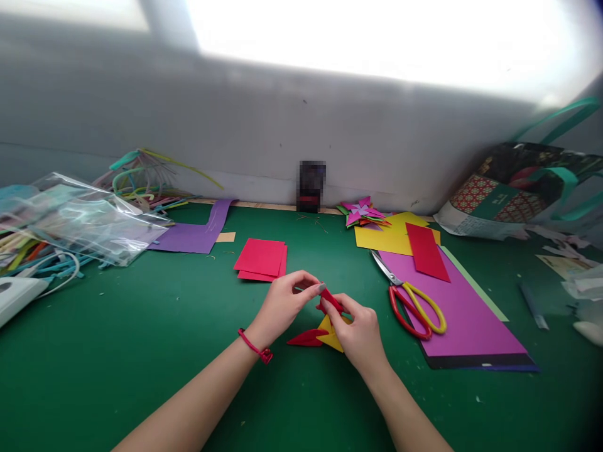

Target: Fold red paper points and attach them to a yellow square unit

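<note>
My left hand and my right hand meet over the green table, both pinching a small folded red paper piece. Under it lie a folded yellow piece and another red folded piece, touching my right hand. A red cord bracelet circles my left wrist. Just behind my hands lies a small stack of red paper squares.
Red-and-yellow scissors lie on a magenta sheet to the right, with yellow sheets, a red strip and a pink paper pinwheel behind. A purple sheet and a plastic bag sit left, a patterned bag far right.
</note>
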{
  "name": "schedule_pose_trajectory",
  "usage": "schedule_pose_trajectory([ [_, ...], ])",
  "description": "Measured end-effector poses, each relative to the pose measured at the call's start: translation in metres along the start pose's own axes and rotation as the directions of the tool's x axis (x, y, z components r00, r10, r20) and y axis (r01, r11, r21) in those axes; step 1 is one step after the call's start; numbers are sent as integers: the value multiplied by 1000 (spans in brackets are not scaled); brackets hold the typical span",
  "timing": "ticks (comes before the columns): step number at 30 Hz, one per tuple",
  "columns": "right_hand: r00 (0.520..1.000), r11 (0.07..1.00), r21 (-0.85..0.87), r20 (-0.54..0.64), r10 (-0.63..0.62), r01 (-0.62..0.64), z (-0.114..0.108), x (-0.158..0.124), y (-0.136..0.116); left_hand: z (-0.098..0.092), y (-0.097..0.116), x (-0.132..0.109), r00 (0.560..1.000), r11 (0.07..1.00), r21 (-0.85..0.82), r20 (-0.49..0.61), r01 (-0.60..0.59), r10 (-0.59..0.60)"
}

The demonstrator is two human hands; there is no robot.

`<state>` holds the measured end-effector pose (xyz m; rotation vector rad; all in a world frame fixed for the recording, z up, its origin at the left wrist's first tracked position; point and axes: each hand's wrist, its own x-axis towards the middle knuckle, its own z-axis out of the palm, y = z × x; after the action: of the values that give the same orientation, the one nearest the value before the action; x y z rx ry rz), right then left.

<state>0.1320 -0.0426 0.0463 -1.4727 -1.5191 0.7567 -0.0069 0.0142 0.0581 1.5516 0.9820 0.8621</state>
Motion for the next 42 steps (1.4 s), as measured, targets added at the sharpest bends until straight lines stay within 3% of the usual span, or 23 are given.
schedule_pose_trajectory([
  [4,999,999,-27,-31,-23,22,1,-3,2,2,2,-1,997,996,74,-49,-50,53],
  [9,999,998,-63,17,-28,29,0,-3,0,3,5,-3,994,989,124,-62,-78,86],
  [13,999,996,-78,-8,-39,38,2,-4,3,2,4,-3,994,987,134,-49,-87,95],
  [19,998,993,-109,57,-32,38,-1,-4,0,4,4,-4,995,987,138,-39,-88,94],
  [25,998,993,-103,-15,-56,55,4,-4,7,6,4,-5,994,990,115,-62,-85,92],
  [42,998,992,-112,-14,-57,55,5,-4,9,6,3,-5,992,981,162,-55,-104,114],
])
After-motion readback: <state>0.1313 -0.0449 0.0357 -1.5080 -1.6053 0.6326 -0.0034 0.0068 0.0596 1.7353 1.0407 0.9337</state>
